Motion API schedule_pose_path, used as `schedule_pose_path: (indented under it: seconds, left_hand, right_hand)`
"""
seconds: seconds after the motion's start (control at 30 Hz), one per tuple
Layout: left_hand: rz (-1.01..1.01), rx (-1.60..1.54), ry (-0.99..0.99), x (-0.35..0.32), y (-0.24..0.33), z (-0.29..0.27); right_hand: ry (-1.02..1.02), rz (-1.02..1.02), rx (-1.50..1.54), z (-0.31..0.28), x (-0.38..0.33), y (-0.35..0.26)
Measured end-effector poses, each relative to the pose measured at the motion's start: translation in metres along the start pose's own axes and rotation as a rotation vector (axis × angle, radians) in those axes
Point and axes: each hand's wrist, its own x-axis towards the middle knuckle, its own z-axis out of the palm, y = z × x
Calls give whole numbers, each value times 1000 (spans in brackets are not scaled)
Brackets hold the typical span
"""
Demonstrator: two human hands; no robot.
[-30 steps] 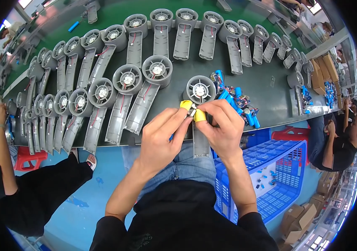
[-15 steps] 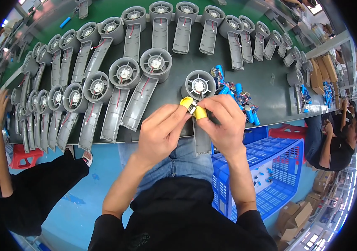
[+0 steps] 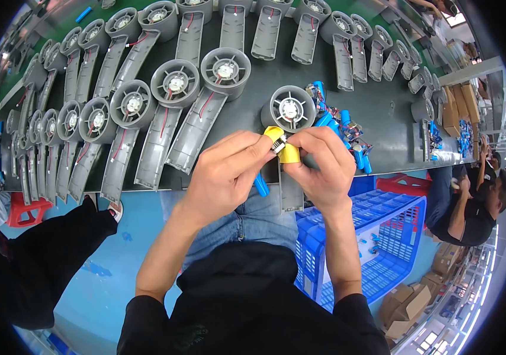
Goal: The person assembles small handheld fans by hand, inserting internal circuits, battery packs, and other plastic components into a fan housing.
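Observation:
In front of me, my left hand (image 3: 229, 171) is closed in a pinch on a small circuit board (image 3: 278, 144). A blue cylindrical battery (image 3: 262, 185) shows below its fingers. My right hand (image 3: 322, 165) meets it from the right, thumb and forefinger closed at the board's edge; what lies between them is too small to make out. Yellow coverings wrap fingertips of both hands. Just beyond, a grey fan housing (image 3: 289, 109) with a round spoked head faces up. Its handle half (image 3: 291, 192) extends towards me, partly hidden by my hands.
Rows of similar grey fan housings (image 3: 176, 84) with red wires stand on the dark table (image 3: 377, 127). A heap of blue batteries with boards (image 3: 341, 127) lies right of the near housing. Below the table edge stands a blue plastic crate (image 3: 407, 236). Co-workers sit at both sides.
The view has shifted, so the housings sit differently in it. My hands remain together at the board, and the blue battery below my left hand has come into sight.

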Motion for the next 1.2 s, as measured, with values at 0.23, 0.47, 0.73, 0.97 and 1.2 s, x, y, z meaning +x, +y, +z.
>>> schedule_pose_path:
  seconds: [0.23, 0.47, 0.73, 0.97, 1.2]
  left_hand:
    - [35, -33, -33, 2, -3, -2]
    - [88, -22, -45, 1, -8, -3]
    - [30, -95, -62, 3, -5, -5]
    - [-77, -78, 53, -3, 0, 6]
    - [-45, -40, 45, -4, -1, 5]
  right_hand:
    - [-17, -71, -28, -3, 4, 3]
    - [-83, -102, -53, -8, 8, 4]
    - [-98, -117, -39, -9, 7, 6]
    - [-6, 11, 22, -1, 4, 1]
    - [-40, 39, 15, -2, 4, -2]
